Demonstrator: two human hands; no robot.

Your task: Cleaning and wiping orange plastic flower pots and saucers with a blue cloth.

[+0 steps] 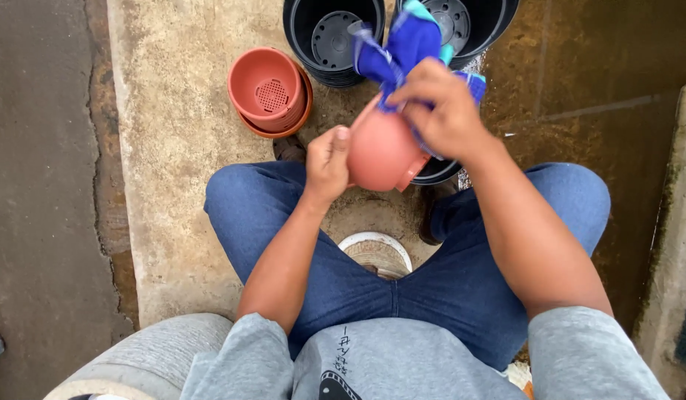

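Wiping step, I'd say. My left hand (328,159) is clamped on the rim edge of the small round terracotta-coloured plastic pot (383,152), holding it in the air above my knees, bottom turned toward me. My right hand (446,111) is closed around the blue cloth with teal trim (402,44) and presses it against the pot's upper side.

Next move, my guess: turn the pot in the left grip so the cloth meets an unwiped patch. That needs a firm hold on the rim, light pressure from the right.

Nearby: a stack of same-coloured plastic pots with perforated bases (270,92) on the concrete slab (172,148), just left of two stacks of black plastic nursery pots (332,37).

Hard to tell:
- The pot's inside and mouth face away, so the state in there is unknown.
- Another black pot (435,172) sits under my right hand, mostly covered.
- Right fingertips buried in cloth, so exact contact is unclear.
- White round rim (376,248) between my thighs: can't identify it.
- The right black stack is cut off by the frame top.
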